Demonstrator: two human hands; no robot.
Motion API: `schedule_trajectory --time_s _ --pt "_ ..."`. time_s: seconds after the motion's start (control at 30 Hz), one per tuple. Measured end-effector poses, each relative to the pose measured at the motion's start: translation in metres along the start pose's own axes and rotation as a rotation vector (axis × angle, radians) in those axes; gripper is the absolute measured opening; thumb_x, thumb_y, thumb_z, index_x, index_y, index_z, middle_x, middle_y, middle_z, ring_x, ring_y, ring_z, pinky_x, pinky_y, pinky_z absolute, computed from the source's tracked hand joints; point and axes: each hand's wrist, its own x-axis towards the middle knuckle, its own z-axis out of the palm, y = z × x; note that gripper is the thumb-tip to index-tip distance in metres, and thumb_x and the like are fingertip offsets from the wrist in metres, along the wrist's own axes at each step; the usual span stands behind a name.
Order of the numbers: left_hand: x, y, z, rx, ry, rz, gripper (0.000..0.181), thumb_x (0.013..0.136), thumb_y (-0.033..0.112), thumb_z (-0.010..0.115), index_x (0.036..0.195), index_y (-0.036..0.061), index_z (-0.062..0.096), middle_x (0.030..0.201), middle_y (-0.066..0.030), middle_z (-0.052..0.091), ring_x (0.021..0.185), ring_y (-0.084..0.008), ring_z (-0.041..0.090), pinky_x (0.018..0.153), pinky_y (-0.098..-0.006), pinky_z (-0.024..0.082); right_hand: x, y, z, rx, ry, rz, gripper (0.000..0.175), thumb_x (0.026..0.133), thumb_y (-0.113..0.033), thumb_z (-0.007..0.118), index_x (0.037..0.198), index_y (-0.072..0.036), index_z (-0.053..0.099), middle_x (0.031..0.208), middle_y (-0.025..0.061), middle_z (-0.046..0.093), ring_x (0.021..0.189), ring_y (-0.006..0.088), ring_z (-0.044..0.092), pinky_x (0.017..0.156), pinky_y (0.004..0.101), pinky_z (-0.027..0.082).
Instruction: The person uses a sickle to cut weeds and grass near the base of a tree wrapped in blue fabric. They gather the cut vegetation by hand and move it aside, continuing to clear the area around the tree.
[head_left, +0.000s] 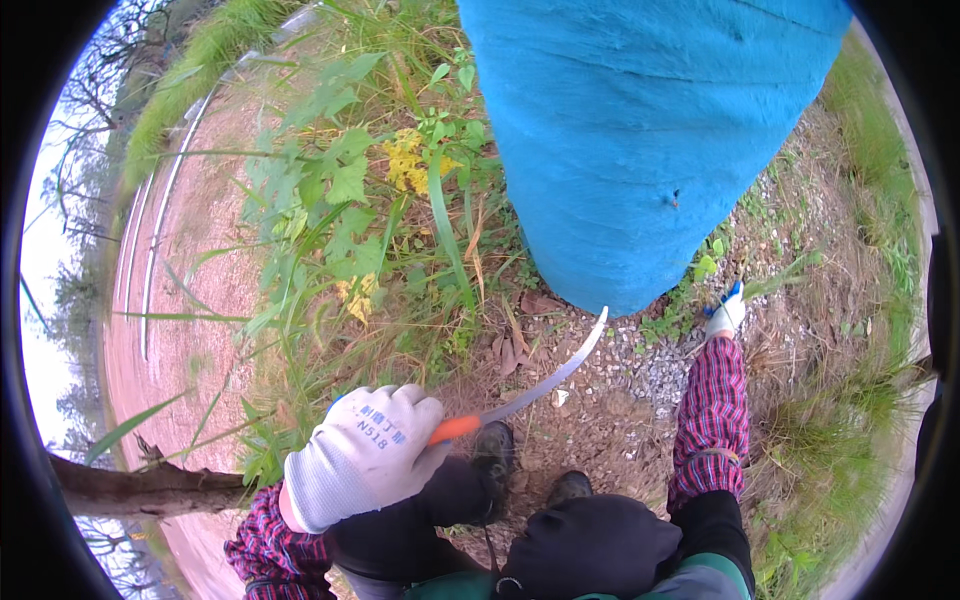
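Note:
My left hand (382, 435), in a white knit glove bearing print, grips the orange handle (456, 429) of a curved-bladed hand tool, a sickle or pruning saw. Its bare metal blade (551, 384) curves up and to the right. The tip shows against the foot of a large blue trunk-like form (637, 150), whose surface is wrinkled; I cannot tell whether they touch. Stretched out to the right of that foot, my right hand (727, 311) wears a white glove with blue fingers. It appears closed on a thin tuft of grass (780, 281); its fingers are partly hidden.
Leafy weeds and tall grass (352, 187) crowd the blue form's left side. Gravel (660, 379) and dry leaves (511, 349) cover the ground before my shoes (495, 450). A bare branch or trunk (150, 487) juts in at lower left. More grass (817, 442) grows on the right.

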Motion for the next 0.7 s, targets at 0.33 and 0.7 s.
schedule_trajectory --time_s 0.33,0.7 --pt "0.005 0.017 0.008 0.114 -0.04 0.048 0.024 0.079 0.026 0.068 0.085 0.0054 0.057 0.081 -0.014 0.058 0.073 -0.0328 0.062 0.065 -0.0427 0.049 -0.17 0.054 -0.044 -0.028 0.011 0.083 0.033 0.095 -0.041 0.056 0.083 -0.01 0.062 0.068 -0.0051 0.049 0.06 0.0118 0.046 0.052 0.0277 0.035" --pt "0.0 0.012 0.008 0.068 -0.111 0.03 0.024 0.077 0.023 0.069 0.086 0.0057 0.056 0.082 -0.0123 0.057 0.079 -0.0332 0.061 0.068 -0.0433 0.048 -0.246 -0.029 -0.092 0.373 -0.069 0.173 0.038 0.096 -0.043 0.056 0.071 -0.017 0.043 0.048 -0.005 0.03 0.038 0.0095 0.032 0.036 0.0285 0.033"
